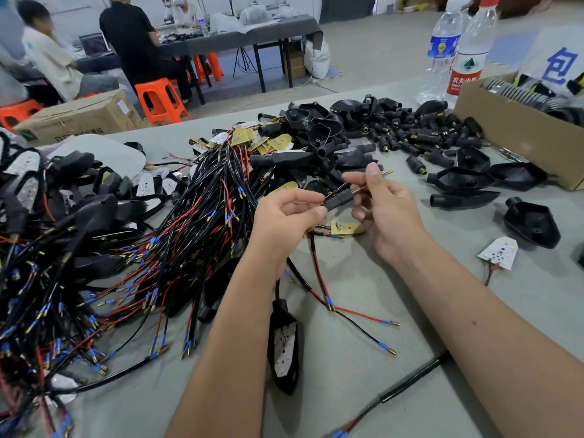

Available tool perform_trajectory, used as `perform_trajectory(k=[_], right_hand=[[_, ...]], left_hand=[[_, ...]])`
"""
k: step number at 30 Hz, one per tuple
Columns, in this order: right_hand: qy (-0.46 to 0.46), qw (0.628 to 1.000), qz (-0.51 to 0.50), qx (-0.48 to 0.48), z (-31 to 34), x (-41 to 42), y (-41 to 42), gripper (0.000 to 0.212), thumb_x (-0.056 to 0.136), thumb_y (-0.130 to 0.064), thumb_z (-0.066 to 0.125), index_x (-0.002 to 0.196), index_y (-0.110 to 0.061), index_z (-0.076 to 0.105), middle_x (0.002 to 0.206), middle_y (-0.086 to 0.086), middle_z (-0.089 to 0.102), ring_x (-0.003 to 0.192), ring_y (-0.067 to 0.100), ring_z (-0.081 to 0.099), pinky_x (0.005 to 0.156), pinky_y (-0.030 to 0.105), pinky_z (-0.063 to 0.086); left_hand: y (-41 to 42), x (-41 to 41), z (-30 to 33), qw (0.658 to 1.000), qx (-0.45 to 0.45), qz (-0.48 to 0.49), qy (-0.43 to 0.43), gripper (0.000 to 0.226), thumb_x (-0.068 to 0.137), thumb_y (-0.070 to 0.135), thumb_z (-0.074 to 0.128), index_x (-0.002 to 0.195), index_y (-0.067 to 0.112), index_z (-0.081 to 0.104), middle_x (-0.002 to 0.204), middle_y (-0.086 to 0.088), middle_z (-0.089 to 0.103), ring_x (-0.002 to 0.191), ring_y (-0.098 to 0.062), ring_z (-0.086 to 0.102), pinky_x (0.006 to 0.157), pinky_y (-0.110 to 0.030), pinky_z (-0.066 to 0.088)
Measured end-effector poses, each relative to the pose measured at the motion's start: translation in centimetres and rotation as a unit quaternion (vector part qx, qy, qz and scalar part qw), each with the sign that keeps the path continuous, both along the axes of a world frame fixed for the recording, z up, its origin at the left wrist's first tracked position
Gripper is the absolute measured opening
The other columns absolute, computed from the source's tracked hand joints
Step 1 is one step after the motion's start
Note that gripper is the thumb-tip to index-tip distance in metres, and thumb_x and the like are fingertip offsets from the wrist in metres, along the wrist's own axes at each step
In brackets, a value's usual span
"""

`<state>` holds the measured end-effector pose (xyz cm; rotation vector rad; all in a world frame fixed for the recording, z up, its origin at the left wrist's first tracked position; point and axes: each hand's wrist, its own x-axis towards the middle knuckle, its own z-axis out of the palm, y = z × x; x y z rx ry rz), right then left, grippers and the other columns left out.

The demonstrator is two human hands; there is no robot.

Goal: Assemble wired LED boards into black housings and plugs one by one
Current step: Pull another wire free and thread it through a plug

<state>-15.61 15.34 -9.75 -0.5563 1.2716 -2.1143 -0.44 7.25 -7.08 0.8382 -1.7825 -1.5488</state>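
Observation:
My left hand (286, 216) pinches a small black plug (339, 200) above the grey table (363, 358). My right hand (382, 210) pinches a red wire (363, 188) whose tip sticks out past the plug, with blue-sleeved ends by my thumb. A yellow LED board (346, 228) hangs just below both hands. An assembled black housing (286, 346) with its LED board lies near my left forearm. A big tangle of wired boards (177, 235) lies to the left. Empty black housings (319, 134) and loose plugs (417, 137) are piled behind.
A cardboard box (518, 134) of parts stands at the right, two water bottles (455, 49) behind it. A white LED board (498, 249) lies at the right. Finished units (63, 197) pile at the left. People sit at a far table (227, 39) with orange stools (161, 101).

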Motion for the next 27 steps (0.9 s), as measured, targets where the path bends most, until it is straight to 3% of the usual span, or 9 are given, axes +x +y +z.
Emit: perform_trajectory(k=[5, 10, 15, 23, 27], right_hand=[[-0.045, 0.998, -0.046, 0.005, 0.0, -0.3, 0.0, 0.038, 0.104, -0.032, 0.060, 0.080, -0.013, 0.082, 0.082, 0.004, 0.068, 0.055, 0.005, 0.051, 0.047, 0.018, 0.043], [0.034, 0.996, -0.081, 0.032, -0.2, -0.3, 0.1, 0.030, 0.104, -0.029, 0.061, 0.086, -0.013, 0.079, 0.076, 0.004, 0.071, 0.055, 0.010, 0.058, 0.049, 0.021, 0.047], [0.125, 0.987, -0.103, 0.016, -0.2, -0.1, 0.2, 0.018, 0.100, -0.019, 0.067, 0.087, -0.018, 0.080, 0.076, 0.006, 0.071, 0.061, 0.016, 0.062, 0.055, 0.025, 0.052], [0.201, 0.961, -0.183, 0.047, -0.2, 0.2, 0.3, 0.013, 0.090, -0.023, 0.077, 0.078, -0.023, 0.079, 0.066, 0.004, 0.071, 0.055, 0.018, 0.064, 0.053, 0.028, 0.053], [0.210, 0.961, -0.175, 0.050, 0.1, 0.1, 0.6, 0.013, 0.092, -0.021, 0.076, 0.079, -0.022, 0.079, 0.063, 0.004, 0.069, 0.053, 0.017, 0.061, 0.051, 0.029, 0.052]], left_hand=[[-0.1, 0.6, 0.6, 0.998, 0.062, -0.012, 0.004, 0.016, 0.085, -0.013, 0.072, 0.093, 0.001, 0.074, 0.080, -0.014, 0.078, 0.072, -0.020, 0.076, 0.068, -0.022, 0.059], [-0.2, 0.7, 1.0, 0.999, 0.044, 0.002, -0.006, 0.012, 0.085, -0.008, 0.075, 0.089, 0.002, 0.074, 0.071, -0.010, 0.075, 0.062, -0.015, 0.066, 0.057, -0.022, 0.052], [-0.2, 0.7, 1.2, 0.998, 0.057, 0.006, -0.014, 0.011, 0.087, -0.005, 0.073, 0.088, 0.005, 0.075, 0.084, -0.018, 0.077, 0.052, -0.007, 0.057, 0.049, -0.017, 0.044], [-0.1, 0.1, 0.6, 0.999, 0.009, 0.033, -0.028, 0.012, 0.083, -0.001, 0.078, 0.081, 0.011, 0.077, 0.083, -0.019, 0.077, 0.054, -0.011, 0.056, 0.054, -0.020, 0.045], [0.1, -0.2, 0.2, 0.999, 0.011, 0.035, -0.032, 0.010, 0.086, 0.003, 0.077, 0.082, 0.011, 0.076, 0.082, -0.015, 0.078, 0.052, -0.006, 0.056, 0.053, -0.017, 0.044]])
